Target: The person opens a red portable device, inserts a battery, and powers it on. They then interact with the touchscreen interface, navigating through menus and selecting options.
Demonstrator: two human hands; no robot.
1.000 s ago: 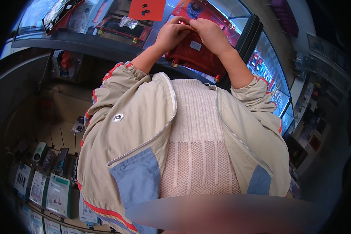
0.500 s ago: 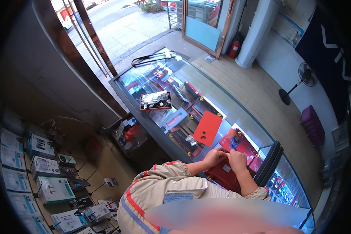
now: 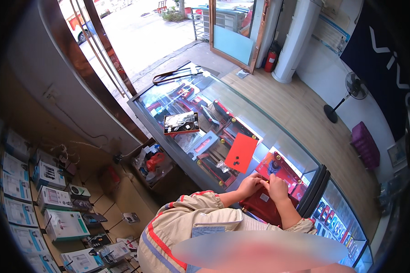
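My left hand (image 3: 250, 185) and my right hand (image 3: 276, 187) meet over the near part of a glass display counter (image 3: 278, 129). Their fingers pinch together around something too small to make out. Below them lies a dark red bag or case (image 3: 263, 207) with a small pale label, partly covered by my forearms. Just beyond my hands is a bright red sheet (image 3: 242, 148) with a few small dark pieces (image 3: 236, 160) on it. A crumpled clear plastic bag (image 3: 222, 166) rests at its left edge.
Farther along the counter sits an open box (image 3: 181, 123) of cables and small parts, then a dark strap (image 3: 173, 77). An open carton (image 3: 152, 164) of odds and ends stands left of the counter. Boxed accessories (image 3: 66, 225) hang at the lower left. A fan (image 3: 351, 93) stands at right.
The view has shifted slightly. My hands stay together in nearly the same place above the red bag or case, with only small finger movement.
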